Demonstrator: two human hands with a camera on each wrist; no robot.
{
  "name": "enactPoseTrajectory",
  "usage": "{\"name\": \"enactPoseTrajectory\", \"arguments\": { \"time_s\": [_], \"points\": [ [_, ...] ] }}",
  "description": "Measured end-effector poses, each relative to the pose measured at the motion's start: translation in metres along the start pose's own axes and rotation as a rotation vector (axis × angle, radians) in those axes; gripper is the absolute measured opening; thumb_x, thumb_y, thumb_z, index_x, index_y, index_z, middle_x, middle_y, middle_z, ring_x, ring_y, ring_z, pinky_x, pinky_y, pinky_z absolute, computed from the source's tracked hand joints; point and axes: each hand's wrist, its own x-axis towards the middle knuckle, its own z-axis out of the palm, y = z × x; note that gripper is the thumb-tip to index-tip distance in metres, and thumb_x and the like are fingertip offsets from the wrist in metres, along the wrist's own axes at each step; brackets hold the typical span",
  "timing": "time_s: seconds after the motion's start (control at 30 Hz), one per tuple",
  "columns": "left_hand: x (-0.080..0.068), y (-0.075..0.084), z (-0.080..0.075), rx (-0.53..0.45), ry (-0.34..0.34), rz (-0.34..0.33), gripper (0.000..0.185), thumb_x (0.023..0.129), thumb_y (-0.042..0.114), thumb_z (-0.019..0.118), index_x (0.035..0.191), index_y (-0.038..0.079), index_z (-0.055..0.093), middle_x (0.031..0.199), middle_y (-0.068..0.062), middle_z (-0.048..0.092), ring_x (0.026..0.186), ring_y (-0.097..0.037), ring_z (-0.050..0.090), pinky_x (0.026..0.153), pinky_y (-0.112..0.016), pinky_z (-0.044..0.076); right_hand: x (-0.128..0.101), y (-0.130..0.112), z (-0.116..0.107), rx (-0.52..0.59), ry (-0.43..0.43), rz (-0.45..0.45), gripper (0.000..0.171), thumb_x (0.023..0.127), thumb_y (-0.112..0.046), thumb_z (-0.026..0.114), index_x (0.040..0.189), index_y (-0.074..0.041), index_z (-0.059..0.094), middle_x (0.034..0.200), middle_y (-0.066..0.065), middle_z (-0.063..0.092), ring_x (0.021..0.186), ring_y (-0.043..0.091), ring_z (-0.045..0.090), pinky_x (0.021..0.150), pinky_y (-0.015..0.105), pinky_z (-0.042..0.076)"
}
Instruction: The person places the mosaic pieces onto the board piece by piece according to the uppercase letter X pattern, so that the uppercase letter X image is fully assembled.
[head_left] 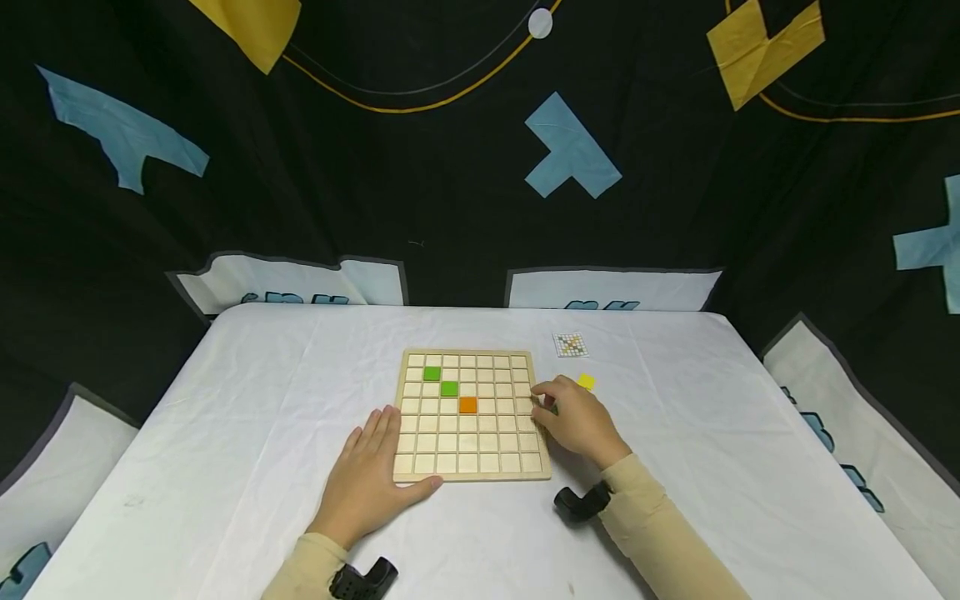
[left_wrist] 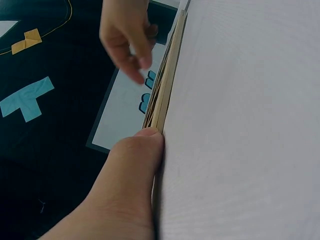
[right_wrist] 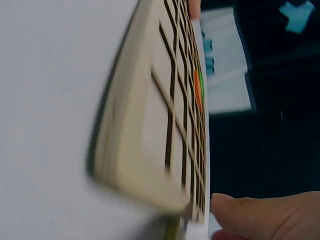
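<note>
A square wooden board [head_left: 472,477] with a grid of pale tiles lies on the white table. Two green tiles [head_left: 449,388] and an orange tile [head_left: 468,405] form a diagonal line on it. My left hand [head_left: 367,479] rests at the board's near-left corner, fingers straight along the left side, thumb [left_wrist: 145,140] against the near edge. Over the right edge hovers my right hand [head_left: 577,417], thumb and index finger apart. A dark green bit shows between them; I cannot tell whether it lies under the hand. A yellow tile [head_left: 587,381] lies just beyond that hand.
A small printed pattern card [head_left: 571,345] lies behind the board's right corner. The white table [head_left: 225,433] extends around the board. Black cloth [head_left: 450,200] with taped shapes hangs behind it. Each wrist carries a black camera [head_left: 581,503].
</note>
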Motion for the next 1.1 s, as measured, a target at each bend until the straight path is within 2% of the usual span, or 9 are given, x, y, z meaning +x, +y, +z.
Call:
{"name": "enactPoseTrajectory", "arguments": {
  "time_s": [0.23, 0.5, 0.8, 0.97, 1.1],
  "points": [
    [0.000, 0.001, -0.001, -0.001, 0.000, 0.000, 0.120, 0.076, 0.083, 0.057, 0.154, -0.003, 0.028, 0.163, -0.018, 0.026, 0.152, -0.037, 0.023, 0.123, -0.056, 0.020, -0.007, 0.030, -0.009, -0.094, -0.029, 0.082, 0.034, 0.089, -0.025, 0.074, 0.120, -0.010, 0.072, 0.096, 0.002, 0.064, 0.082, 0.016, 0.058, 0.070, 0.034, 0.050],
    [0.000, 0.002, -0.002, 0.001, 0.001, 0.001, 0.120, 0.076, 0.083, 0.058, 0.154, -0.003, 0.028, 0.163, -0.018, 0.026, 0.152, -0.037, 0.024, 0.123, -0.055, 0.020, -0.011, 0.040, -0.009, -0.021, -0.042, 0.087, 0.024, 0.089, -0.023, 0.075, 0.109, -0.012, 0.072, 0.098, 0.000, 0.064, 0.089, 0.016, 0.060, 0.077, 0.037, 0.052],
    [0.000, 0.001, -0.001, 0.003, 0.004, 0.004, 0.120, 0.076, 0.084, 0.057, 0.154, -0.003, 0.028, 0.163, -0.018, 0.027, 0.152, -0.037, 0.024, 0.123, -0.055, 0.021, -0.008, 0.038, -0.006, 0.118, 0.019, 0.089, 0.014, 0.088, -0.017, 0.075, 0.098, -0.016, 0.066, 0.083, -0.003, 0.061, 0.074, 0.015, 0.054, 0.064, 0.028, 0.042],
    [0.000, 0.000, -0.001, 0.003, 0.002, 0.003, 0.120, 0.076, 0.083, 0.057, 0.154, -0.003, 0.027, 0.163, -0.018, 0.026, 0.152, -0.037, 0.024, 0.123, -0.055, 0.020, -0.005, 0.025, -0.002, 0.204, 0.068, 0.083, 0.011, 0.089, -0.015, 0.074, 0.097, -0.016, 0.067, 0.082, -0.002, 0.063, 0.062, 0.013, 0.052, 0.052, 0.026, 0.041],
    [0.000, 0.001, -0.001, 0.001, 0.001, 0.002, 0.120, 0.076, 0.083, 0.057, 0.154, -0.003, 0.027, 0.163, -0.018, 0.026, 0.152, -0.037, 0.024, 0.123, -0.055, 0.020, -0.002, 0.011, 0.003, 0.271, 0.064, 0.074, 0.011, 0.089, -0.015, 0.074, 0.097, -0.016, 0.067, 0.082, -0.001, 0.064, 0.056, 0.012, 0.051, 0.047, 0.024, 0.042]
  ]
}}
